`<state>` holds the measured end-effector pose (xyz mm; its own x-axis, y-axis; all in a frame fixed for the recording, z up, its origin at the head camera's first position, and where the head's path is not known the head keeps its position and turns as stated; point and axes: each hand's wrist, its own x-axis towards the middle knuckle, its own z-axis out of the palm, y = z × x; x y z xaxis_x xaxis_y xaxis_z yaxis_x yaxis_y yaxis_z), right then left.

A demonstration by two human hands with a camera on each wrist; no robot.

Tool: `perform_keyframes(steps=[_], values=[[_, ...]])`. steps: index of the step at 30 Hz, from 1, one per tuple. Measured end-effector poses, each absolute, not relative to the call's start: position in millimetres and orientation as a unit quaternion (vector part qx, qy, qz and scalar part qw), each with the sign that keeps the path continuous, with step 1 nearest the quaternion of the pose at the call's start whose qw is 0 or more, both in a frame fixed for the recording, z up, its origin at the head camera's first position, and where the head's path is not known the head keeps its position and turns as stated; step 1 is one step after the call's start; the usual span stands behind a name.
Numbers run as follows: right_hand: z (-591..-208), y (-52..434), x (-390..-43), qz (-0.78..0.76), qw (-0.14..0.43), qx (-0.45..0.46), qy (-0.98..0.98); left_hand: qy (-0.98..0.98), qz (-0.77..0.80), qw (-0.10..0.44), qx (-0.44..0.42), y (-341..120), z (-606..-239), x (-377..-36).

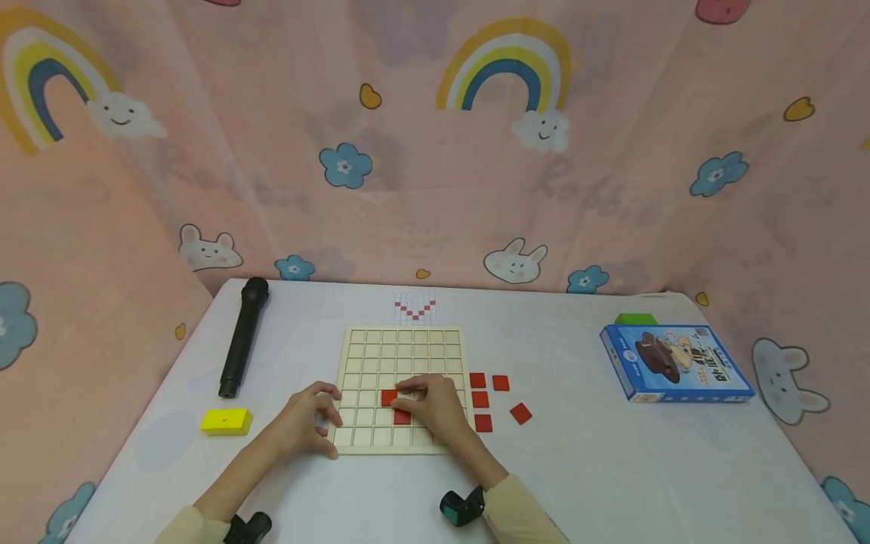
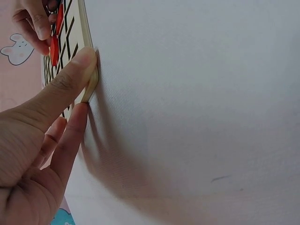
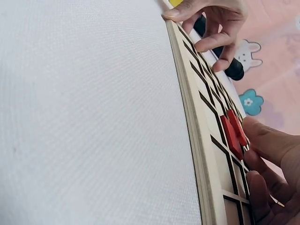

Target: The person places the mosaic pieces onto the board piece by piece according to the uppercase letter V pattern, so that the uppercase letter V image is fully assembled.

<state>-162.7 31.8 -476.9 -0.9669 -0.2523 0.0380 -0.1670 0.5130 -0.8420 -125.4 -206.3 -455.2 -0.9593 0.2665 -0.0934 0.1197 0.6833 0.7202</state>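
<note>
A cream square grid board (image 1: 367, 351) lies on the white table. My left hand (image 1: 302, 419) grips its near left corner; in the left wrist view the thumb (image 2: 70, 82) presses the board's edge, with a finger against the side. Over the grid, my right hand (image 1: 438, 408) pinches a red square tile (image 1: 389, 397) between thumb and fingertips at a cell. Diagonally nearer is a second red tile (image 1: 402, 417), in its own cell partly below the thumb. In the right wrist view both red tiles (image 3: 230, 137) sit close together beside the right fingertips.
Several loose red tiles (image 1: 479, 399) lie right of the board. Behind it is a small grid card (image 1: 416, 308) with a red V pattern. A black microphone (image 1: 243, 336) and yellow block (image 1: 226, 421) are at left; a blue box (image 1: 676, 363) and green block (image 1: 635, 319) at right.
</note>
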Motion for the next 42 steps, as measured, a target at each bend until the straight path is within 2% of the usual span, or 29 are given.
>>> perform_keyframes(steps=[12,24,34,42], values=[[-476.6,36.8,-164.5,-0.520,0.051,-0.138,0.842,0.914,0.380,0.096,0.104,-206.2,-454.6,-125.8],[-476.7,35.3,-164.1,-0.499,0.066,-0.149,0.851,0.913,0.381,0.091,0.113,-206.3,-454.9,-124.7],[-477.3,32.6,-165.6,-0.500,0.061,-0.154,0.850,0.914,0.380,0.088,0.114,-206.1,-454.2,-124.3],[-476.3,26.3,-165.9,-0.486,0.036,-0.140,0.862,0.915,0.378,0.086,0.114,-205.4,-453.7,-123.8]])
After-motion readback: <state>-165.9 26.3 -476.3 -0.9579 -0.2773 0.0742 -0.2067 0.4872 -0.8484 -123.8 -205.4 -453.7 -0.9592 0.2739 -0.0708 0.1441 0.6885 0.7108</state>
